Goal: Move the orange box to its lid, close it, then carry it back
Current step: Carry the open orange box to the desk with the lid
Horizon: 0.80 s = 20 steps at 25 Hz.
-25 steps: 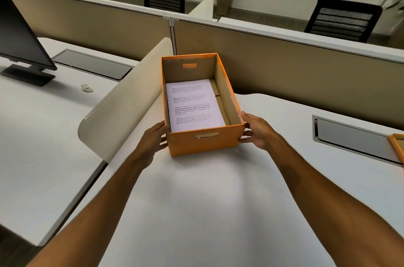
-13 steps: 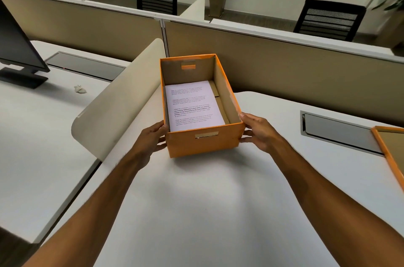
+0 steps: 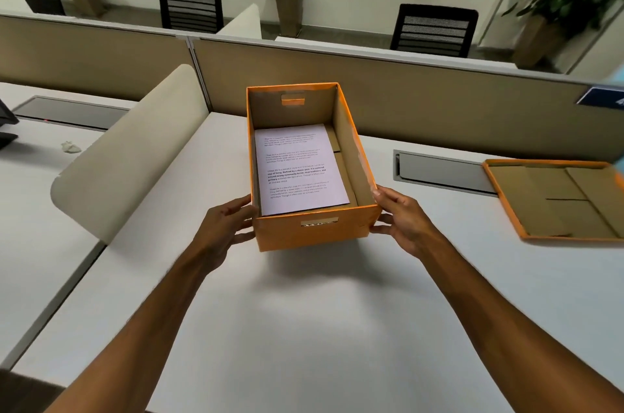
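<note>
The orange box (image 3: 314, 233) is open, with a printed sheet of paper (image 3: 299, 169) lying inside. It hangs a little above the white desk (image 3: 304, 328), casting a shadow below. My left hand (image 3: 226, 230) presses its left side near the front corner. My right hand (image 3: 401, 223) grips the right front corner. The orange lid (image 3: 557, 199) lies upside down on the desk at the far right, its brown inside facing up.
A curved cream divider (image 3: 135, 149) stands left of the box. A tan partition (image 3: 405, 98) runs along the desk's far edge. A cable hatch (image 3: 439, 171) sits between box and lid. A crumpled scrap (image 3: 71, 147) lies on the left desk.
The box has lifted off the desk and the view has swung right, bringing the whole lid into sight. Both hands keep their hold on the box.
</note>
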Available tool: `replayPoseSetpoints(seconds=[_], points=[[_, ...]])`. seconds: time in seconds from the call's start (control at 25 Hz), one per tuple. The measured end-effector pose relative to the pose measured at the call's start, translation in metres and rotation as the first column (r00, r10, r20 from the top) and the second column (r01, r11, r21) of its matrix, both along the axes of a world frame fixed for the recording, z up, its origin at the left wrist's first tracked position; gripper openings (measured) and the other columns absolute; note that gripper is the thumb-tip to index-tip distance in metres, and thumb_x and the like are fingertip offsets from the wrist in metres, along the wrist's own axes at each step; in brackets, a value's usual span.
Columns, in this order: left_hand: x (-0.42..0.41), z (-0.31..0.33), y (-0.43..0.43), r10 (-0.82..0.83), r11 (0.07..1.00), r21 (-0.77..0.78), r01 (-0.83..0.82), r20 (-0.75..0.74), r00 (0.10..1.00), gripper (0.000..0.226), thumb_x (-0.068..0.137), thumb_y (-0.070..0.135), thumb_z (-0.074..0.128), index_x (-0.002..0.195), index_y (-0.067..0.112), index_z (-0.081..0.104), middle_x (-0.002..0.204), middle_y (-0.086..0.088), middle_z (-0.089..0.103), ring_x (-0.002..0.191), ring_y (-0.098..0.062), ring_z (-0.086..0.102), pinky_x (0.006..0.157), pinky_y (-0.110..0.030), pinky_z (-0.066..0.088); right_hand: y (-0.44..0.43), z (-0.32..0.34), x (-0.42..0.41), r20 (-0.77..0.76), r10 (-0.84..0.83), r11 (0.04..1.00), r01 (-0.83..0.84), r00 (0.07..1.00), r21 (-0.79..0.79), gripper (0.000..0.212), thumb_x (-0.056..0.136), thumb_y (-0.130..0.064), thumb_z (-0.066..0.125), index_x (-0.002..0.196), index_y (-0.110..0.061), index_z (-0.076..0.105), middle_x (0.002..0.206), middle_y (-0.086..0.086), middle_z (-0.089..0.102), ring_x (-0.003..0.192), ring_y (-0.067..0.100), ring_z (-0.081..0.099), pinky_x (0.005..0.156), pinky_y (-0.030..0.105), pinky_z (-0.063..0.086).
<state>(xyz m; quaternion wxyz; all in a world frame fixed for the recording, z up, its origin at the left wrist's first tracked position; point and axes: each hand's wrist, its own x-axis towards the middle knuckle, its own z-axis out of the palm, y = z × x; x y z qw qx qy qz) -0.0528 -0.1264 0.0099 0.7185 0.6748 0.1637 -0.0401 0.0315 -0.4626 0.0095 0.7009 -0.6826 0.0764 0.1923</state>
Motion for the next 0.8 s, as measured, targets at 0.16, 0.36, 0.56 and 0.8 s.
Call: replayPoseSetpoints(seconds=[0.16,0.36,0.56,0.8], points=[[-0.03,0.005,-0.058,-0.061,0.998,0.037,0.06,0.029,0.998,0.038,0.09,0.023,0.066,0.128,0.021,0.063,0.106,0.003,0.077,0.097,-0.021,0.073,0.073,-0.032,0.06,-0.061,0.002,-0.046,0.008,-0.054,0.999,0.054,0.999,0.01,0.044,0.096,-0.034,0.056,0.138,-0.021,0.055,0.124,0.004,0.066,0.105,0.035,0.065,0.077,0.05,0.06],[-0.072,0.007,-0.121,-0.131,0.99,0.066,0.128,0.04,0.991,0.03,0.089,0.024,0.067,0.119,0.03,0.068,0.107,0.005,0.077,0.1,-0.017,0.072,0.071,-0.028,0.06,-0.126,0.002,-0.105,0.013,-0.107,0.994,0.107,0.994,0.009,0.043,0.096,-0.033,0.057,0.138,-0.021,0.054,0.126,0.001,0.061,0.106,0.035,0.063,0.079,0.051,0.059],[-0.115,-0.001,-0.175,-0.164,0.984,0.069,0.164,0.0,0.986,0.038,0.091,0.02,0.065,0.128,0.016,0.064,0.111,0.002,0.076,0.104,-0.021,0.071,0.076,-0.032,0.06,-0.18,-0.002,-0.164,-0.006,-0.154,0.988,0.154,0.988,0.01,0.043,0.097,-0.031,0.056,0.139,-0.021,0.053,0.116,-0.007,0.062,0.103,0.031,0.063,0.076,0.048,0.058],[-0.148,-0.004,-0.208,-0.229,0.971,0.067,0.231,-0.028,0.973,0.038,0.089,0.02,0.068,0.127,0.018,0.065,0.111,0.003,0.076,0.105,-0.02,0.07,0.075,-0.031,0.06,-0.216,-0.008,-0.225,-0.04,-0.238,0.969,0.24,0.97,0.055,0.043,0.096,-0.029,0.059,0.137,-0.019,0.056,0.109,-0.001,0.068,0.098,0.032,0.065,0.074,0.048,0.057]])
